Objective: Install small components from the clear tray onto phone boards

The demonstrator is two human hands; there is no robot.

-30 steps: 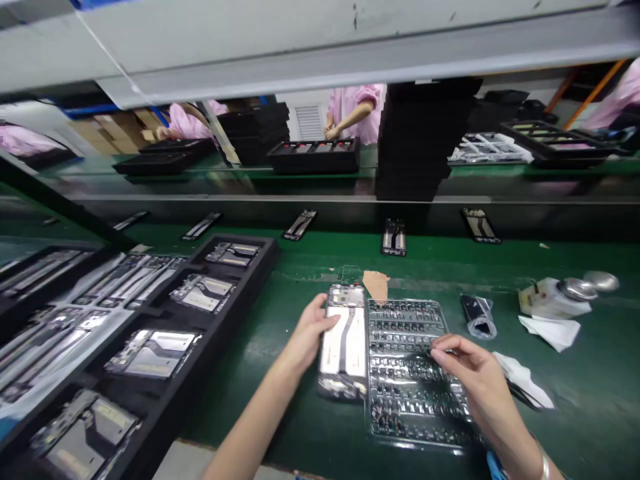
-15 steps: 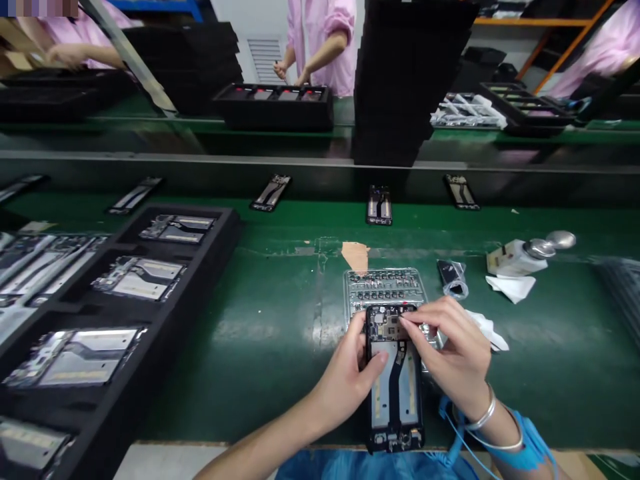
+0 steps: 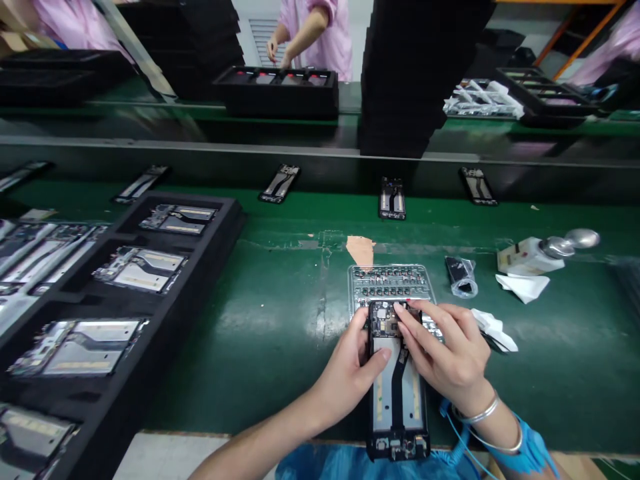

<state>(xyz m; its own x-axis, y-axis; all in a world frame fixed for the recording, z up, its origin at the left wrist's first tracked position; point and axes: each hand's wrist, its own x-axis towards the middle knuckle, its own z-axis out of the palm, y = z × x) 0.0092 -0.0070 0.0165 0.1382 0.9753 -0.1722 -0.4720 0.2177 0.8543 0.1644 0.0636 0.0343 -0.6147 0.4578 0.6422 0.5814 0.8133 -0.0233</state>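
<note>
My left hand [image 3: 353, 367] grips the left edge of an opened phone [image 3: 396, 393], its thumb lying over the metal plate. The phone's inside faces up, with a circuit board at the top and a black ribbon cable down the middle. Fingers of my right hand [image 3: 450, 347] are bent and close together, their tips on the circuit board; anything small under them is hidden. Just behind the phone lies a clear plastic tray [image 3: 393, 280] of small dark parts, partly covered by the phone and my right hand.
At left stands a black foam tray [image 3: 200, 267] holding several opened phones. More phone frames, one being a phone frame [image 3: 393, 198], lie along the back. To the right are a dispenser bottle [image 3: 530, 257], a small bag [image 3: 461, 277] and white wipes [image 3: 523, 287]. A co-worker [image 3: 320, 40] handles a tray opposite.
My right hand's fingertips have shifted from a pinch at the board's upper right to lying flatter across the board. My left hand keeps its grip on the phone. The view has tilted slightly.
</note>
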